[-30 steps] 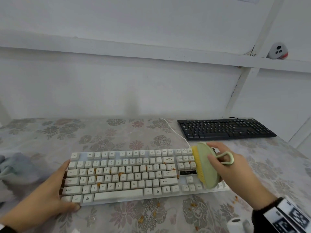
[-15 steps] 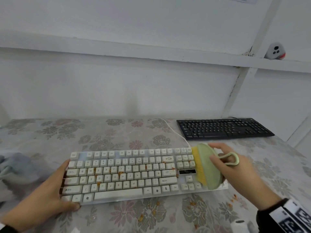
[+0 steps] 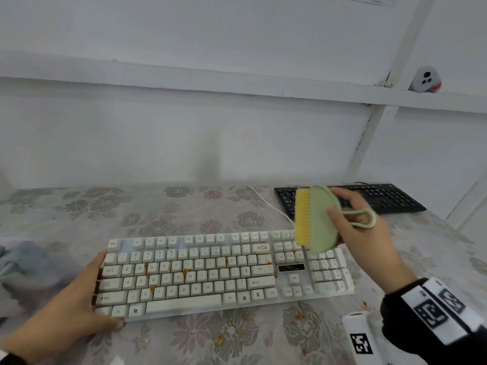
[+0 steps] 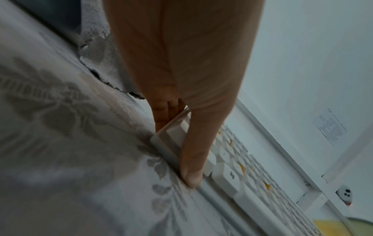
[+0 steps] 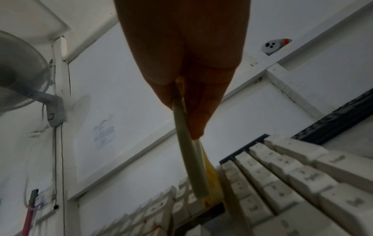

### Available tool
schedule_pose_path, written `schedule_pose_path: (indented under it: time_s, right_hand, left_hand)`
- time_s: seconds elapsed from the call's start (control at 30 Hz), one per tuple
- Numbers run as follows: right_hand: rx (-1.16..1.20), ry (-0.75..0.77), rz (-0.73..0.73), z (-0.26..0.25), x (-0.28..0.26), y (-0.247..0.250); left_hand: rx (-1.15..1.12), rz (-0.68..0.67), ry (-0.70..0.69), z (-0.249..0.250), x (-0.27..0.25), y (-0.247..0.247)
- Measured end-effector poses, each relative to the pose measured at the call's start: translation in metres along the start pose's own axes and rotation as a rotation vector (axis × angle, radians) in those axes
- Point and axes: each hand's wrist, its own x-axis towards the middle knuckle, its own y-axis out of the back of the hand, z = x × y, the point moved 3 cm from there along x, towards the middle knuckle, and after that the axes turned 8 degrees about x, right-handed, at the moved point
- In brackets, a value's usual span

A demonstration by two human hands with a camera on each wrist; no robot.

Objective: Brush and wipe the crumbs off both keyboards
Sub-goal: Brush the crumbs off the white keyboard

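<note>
- Table (image 3: pixel 79 212): covered by a pale floral cloth; it bears both keyboards, and scattered orange-brown crumbs (image 3: pixel 238 330) lie on the cloth in front of the white one.
- White keyboard (image 3: pixel 224 275): lies flat at the near centre of the table, its long side parallel to the front edge. Orange-brown specks sit between the letter keys and beside the Enter key; a white cable (image 3: pixel 266 204) leads from its back edge toward the wall.
- Black keyboard (image 3: pixel 390 198): rests at the far right of the table, behind the white one and apart from it, partly hidden by the brush and the right hand.
- Grey cloth (image 3: pixel 21 262): bunched at the left edge of the table, near the left hand.
- Left hand (image 3: pixel 71 306): clasps the left end of the white keyboard, the thumb (image 4: pixel 193 159) pressed along the front corner and the fingers (image 4: pixel 165 111) laid against the end wall.
- Right hand (image 3: pixel 361 233): holds the brush, thumb across its back, fingers behind it.
- Brush (image 3: pixel 316 219): oval, pale green, with yellow bristles (image 3: pixel 303 219) facing left and a loop handle (image 3: pixel 365 218); held on edge over the right rear part of the white keyboard. Whether the bristles touch the keys cannot be told.
</note>
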Motion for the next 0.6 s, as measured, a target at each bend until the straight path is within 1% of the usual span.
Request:
schedule_pose_path:
  time_s: [0.17,0.27,0.33,0.5,0.53,0.6]
  right_hand:
    - [-0.144,-0.135,-0.164,0.009,-0.012,-0.003]
    - [-0.178,-0.151,-0.253,0.001,-0.014,0.004]
    - [-0.118,-0.146,-0.237,-0.006,-0.011,0.008]
    - [-0.011,-0.027,-0.014,-0.010,-0.002,0.005]
    - [0.007,-0.022,-0.008,-0.008,-0.003,0.002]
    - [-0.028,-0.037,-0.065,-0.001,-0.009,-0.006]
  left_hand:
    - [-0.003,-0.003,-0.029,0.005,-0.001,0.001]
    - [-0.010,-0.002,-0.028,0.005,0.000,0.000]
    - [-0.008,-0.001,-0.017,0.006,0.000,-0.001]
    - [-0.001,-0.004,0.006,-0.001,0.001,0.000]
    - [-0.004,-0.002,0.004,0.000,0.001,0.000]
    - [-0.010,0.013,-0.010,0.003,0.000,0.000]
